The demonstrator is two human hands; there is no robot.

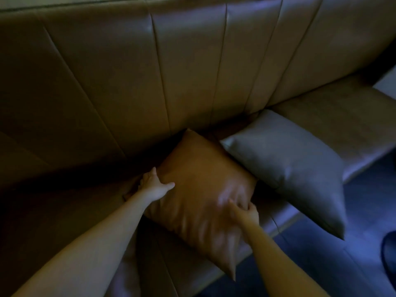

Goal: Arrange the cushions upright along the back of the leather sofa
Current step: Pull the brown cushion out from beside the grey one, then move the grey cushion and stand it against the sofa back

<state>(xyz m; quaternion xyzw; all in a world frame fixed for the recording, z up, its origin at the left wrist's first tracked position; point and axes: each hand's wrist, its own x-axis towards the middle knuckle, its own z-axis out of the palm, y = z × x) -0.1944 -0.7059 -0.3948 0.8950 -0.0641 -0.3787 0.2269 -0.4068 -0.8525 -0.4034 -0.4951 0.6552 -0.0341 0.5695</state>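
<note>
An orange-brown leather cushion (199,189) lies tilted on the seat of the brown leather sofa (128,71), its far corner close to the backrest. My left hand (153,186) grips its left edge, thumb on top and fingers curled underneath. My right hand (246,212) pinches the cushion's right side near its front corner. A grey cushion (287,166) lies flat on the seat just to the right, its left edge touching or overlapping the orange one.
The sofa's panelled backrest fills the upper view. The seat's front edge (285,224) runs diagonally at lower right, with dark floor (342,264) beyond. A dark rounded object (389,254) sits at the right edge of the floor.
</note>
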